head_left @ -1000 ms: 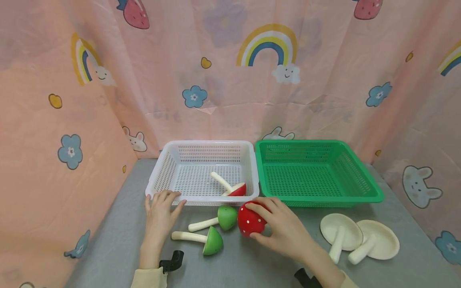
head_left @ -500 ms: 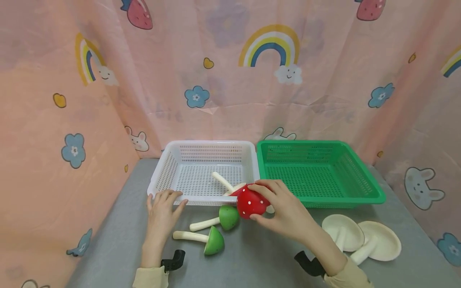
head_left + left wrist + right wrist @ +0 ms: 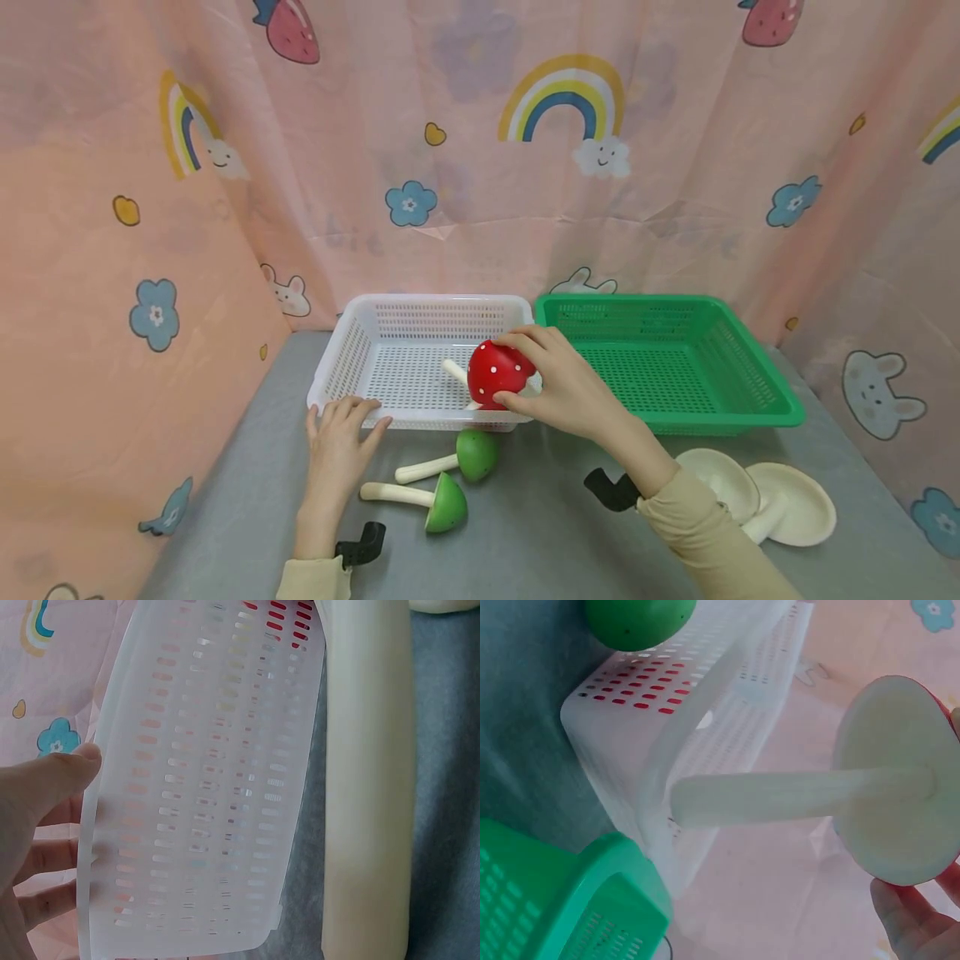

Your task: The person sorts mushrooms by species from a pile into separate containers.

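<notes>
Red-capped toy mushroom, white-spotted; pale underside, straight off-white stem; pinched by right hand, held over white perforated basket, whose near rim is gripped by left hand.

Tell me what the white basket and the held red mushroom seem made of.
White basket: likely molded plastic, slight sheen; milky walls, regular slots. Held red mushroom: perhaps painted foam or wood, unclear which; smooth dotted cap with highlights, matte pale stem.

No legible text, labels, brands, numbers or signs
</notes>
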`<action>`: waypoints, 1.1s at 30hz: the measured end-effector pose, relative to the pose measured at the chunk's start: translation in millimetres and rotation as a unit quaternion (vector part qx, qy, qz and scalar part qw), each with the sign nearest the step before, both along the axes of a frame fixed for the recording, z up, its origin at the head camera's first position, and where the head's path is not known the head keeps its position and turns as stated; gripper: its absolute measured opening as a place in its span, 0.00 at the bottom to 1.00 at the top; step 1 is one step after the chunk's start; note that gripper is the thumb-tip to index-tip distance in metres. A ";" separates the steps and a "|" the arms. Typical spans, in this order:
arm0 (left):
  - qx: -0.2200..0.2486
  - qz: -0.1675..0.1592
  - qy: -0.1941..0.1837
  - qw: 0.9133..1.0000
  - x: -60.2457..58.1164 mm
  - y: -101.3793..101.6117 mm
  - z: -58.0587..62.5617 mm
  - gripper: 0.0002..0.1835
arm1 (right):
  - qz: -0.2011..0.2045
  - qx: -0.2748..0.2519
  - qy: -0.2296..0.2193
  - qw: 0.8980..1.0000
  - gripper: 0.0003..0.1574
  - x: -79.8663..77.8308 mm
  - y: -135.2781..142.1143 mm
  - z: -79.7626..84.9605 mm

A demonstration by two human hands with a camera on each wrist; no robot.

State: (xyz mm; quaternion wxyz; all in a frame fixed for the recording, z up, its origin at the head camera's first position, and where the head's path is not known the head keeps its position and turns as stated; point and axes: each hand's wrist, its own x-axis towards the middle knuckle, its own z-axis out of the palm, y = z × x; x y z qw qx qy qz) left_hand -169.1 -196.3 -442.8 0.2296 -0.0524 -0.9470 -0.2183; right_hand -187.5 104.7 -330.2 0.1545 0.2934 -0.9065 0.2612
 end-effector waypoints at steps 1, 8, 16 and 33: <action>0.000 0.000 0.001 1.000 0.0 0.0 0.2 0.16 | 0.004 -0.003 -0.002 1.000 0.45 -4.4 -2.0 0.1; -0.001 -0.001 -0.011 1.000 0.2 0.9 1.8 0.16 | 0.019 0.001 -0.024 1.000 0.43 -33.8 -14.7 -6.2; -0.002 -0.002 -0.016 1.000 -1.2 1.7 1.5 0.16 | 0.026 0.028 -0.065 0.997 0.44 -64.2 -27.5 -24.5; 0.004 0.002 -0.007 1.000 1.2 0.2 1.6 0.15 | 0.006 0.090 -0.142 0.986 0.42 -83.9 -48.9 -54.0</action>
